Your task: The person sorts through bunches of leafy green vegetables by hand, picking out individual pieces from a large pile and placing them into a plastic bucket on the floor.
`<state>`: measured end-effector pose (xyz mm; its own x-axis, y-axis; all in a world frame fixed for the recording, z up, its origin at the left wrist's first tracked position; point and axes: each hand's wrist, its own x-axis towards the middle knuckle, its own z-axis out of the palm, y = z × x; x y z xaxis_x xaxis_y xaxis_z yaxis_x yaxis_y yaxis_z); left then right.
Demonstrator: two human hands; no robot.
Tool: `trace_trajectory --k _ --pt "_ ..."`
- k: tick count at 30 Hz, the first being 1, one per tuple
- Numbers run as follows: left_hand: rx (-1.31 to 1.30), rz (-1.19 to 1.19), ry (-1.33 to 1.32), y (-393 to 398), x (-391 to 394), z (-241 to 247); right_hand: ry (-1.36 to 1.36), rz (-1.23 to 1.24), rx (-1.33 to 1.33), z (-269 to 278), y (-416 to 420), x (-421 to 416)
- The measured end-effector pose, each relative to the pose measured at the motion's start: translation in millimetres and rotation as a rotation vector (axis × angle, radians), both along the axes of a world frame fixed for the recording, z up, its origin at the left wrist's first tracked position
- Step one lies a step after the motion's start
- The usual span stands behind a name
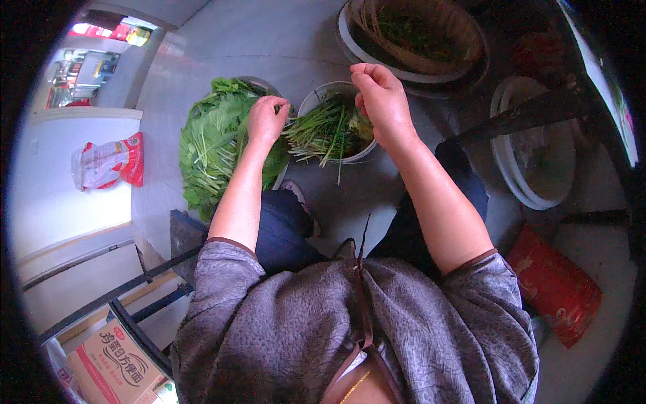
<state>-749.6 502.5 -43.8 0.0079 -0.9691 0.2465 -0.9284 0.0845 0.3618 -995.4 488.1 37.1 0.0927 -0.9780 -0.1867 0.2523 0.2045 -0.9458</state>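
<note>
A big heap of leafy green vegetables with pale stems fills a round basin on the floor, its rim showing at the top. My left hand is over the heap's right side, thumb and fingertips drawn close together. Beside it stands a white bucket with a bundle of thin green stalks lying across it, their pale ends over the near rim. Above the bucket's right edge is my right hand, fingers curled against the thumb. Whether either hand pinches a thin stem is too small to tell.
A large white tub holding a woven basket of greens stands at the far right. White round lids or basins lean at right, near a red bag. A printed cardboard box sits in a rack at lower left.
</note>
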Motion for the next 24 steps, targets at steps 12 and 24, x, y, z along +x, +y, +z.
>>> trace_trajectory --k 12,24 --pt "0.448 0.03 -0.58 15.3 -19.2 -16.6 0.027 0.008 0.026 -2.8 -1.0 2.8" --pt "0.035 -0.084 0.038 15.9 -20.2 73.8 0.012 0.002 -0.028 1.5 -1.3 -0.1"
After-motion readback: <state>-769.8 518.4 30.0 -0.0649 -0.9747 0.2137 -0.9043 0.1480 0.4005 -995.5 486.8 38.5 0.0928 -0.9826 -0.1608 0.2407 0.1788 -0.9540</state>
